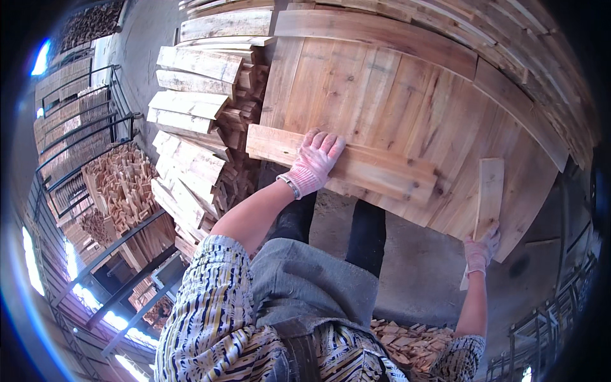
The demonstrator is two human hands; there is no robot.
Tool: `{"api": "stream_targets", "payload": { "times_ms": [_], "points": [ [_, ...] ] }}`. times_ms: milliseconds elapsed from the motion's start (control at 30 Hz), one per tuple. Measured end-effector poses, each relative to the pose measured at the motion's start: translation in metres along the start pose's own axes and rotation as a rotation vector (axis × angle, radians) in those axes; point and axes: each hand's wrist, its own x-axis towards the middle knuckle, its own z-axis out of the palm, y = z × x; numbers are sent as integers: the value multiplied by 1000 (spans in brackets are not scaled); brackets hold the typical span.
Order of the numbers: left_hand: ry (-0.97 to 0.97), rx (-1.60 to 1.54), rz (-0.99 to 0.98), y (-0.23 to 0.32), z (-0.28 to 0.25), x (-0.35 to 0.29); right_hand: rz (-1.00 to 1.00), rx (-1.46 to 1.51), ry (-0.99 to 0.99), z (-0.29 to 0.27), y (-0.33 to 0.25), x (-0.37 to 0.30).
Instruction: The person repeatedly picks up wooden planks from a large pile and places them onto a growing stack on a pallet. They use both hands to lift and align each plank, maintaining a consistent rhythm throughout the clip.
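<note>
My left hand [316,162], in a pinkish knit glove, lies across a long wooden plank [382,170], its fingers bent over the plank's top. That plank rests along the near side of a wide surface of boards [356,83] laid side by side. At the right, my right hand [482,248], gloved alike, grips the near end of a short narrow board [489,191]. The board points away from me over the surface's right part. My right thumb and fingers are partly hidden around its end.
Stacked rough boards [191,108] stand left of the surface. Long planks [382,32] edge its far side, with more piled lumber [541,51] beyond. Wood offcuts [414,344] lie on the floor beside me. Racks of wood [76,127] stand farther left.
</note>
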Motion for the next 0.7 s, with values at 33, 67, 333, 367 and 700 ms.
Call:
{"api": "stream_targets", "payload": {
  "times_ms": [33,67,333,367,700],
  "points": [
    [-27,27,-12,-5,4,-10,33,0,-7,1,1,-2],
    [-54,52,-20,-9,8,-20,10,20,-25,1,3,-5],
    [-277,60,-81,-8,6,-18,-165,203,-163,-52,-13,-7],
    [-370,-37,-132,-14,4,-15,-235,119,-188,-72,-23,-14],
    [-137,105,-41,-13,39,-21,-559,-380,-195,-50,-42,-11]
  ]
}}
